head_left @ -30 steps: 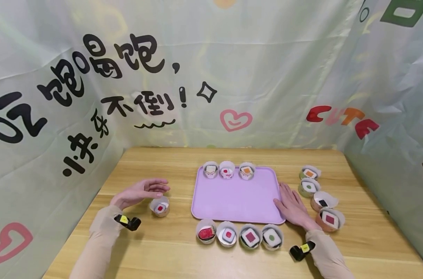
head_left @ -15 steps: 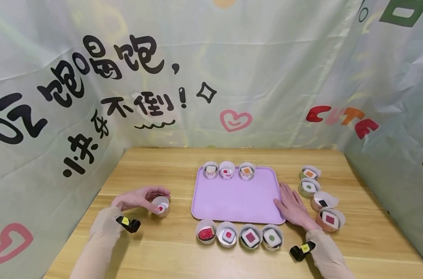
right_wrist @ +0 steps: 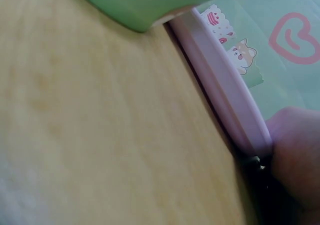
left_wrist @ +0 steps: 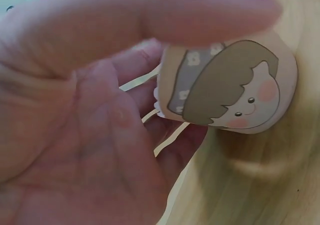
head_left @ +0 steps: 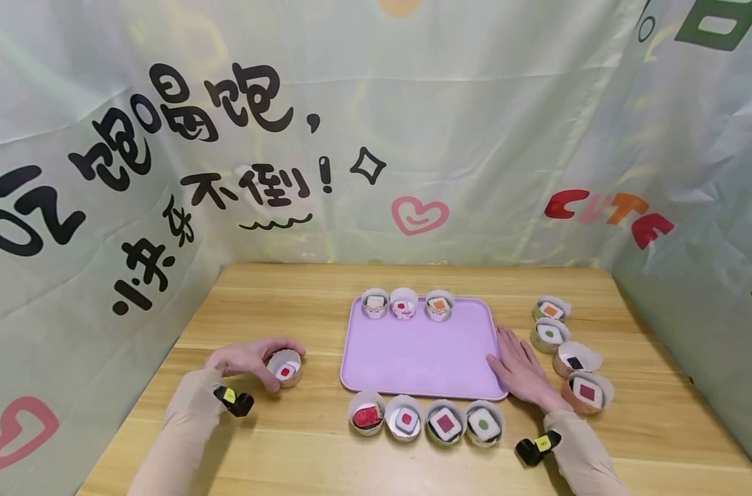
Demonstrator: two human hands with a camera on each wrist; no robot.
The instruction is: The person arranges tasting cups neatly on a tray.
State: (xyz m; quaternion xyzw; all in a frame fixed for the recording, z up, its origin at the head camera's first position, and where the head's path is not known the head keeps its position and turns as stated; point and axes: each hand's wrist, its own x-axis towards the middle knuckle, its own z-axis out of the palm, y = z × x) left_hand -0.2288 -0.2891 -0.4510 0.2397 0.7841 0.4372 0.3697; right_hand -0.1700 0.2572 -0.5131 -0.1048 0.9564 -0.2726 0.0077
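My left hand has its thumb and fingers curled round a small paper cupcake cup at the left of the table. A square piece with a red centre lies inside it. The left wrist view shows the cup's side, printed with a child's face, between the thumb and the fingers behind. My right hand lies flat with straight fingers on the table against the right edge of a lilac tray; in the right wrist view part of that hand touches the tray's corner.
Three filled cups, one an orange-topped cup, stand along the tray's far edge. In front of the tray is a row of several cups, including a red-filled cup. More cups, such as a green-dotted cup, line the right side. Printed cloth hangs behind.
My left hand has come down and closed its thumb and fingers round the cup, which stays about where it was. The right hand has not moved.
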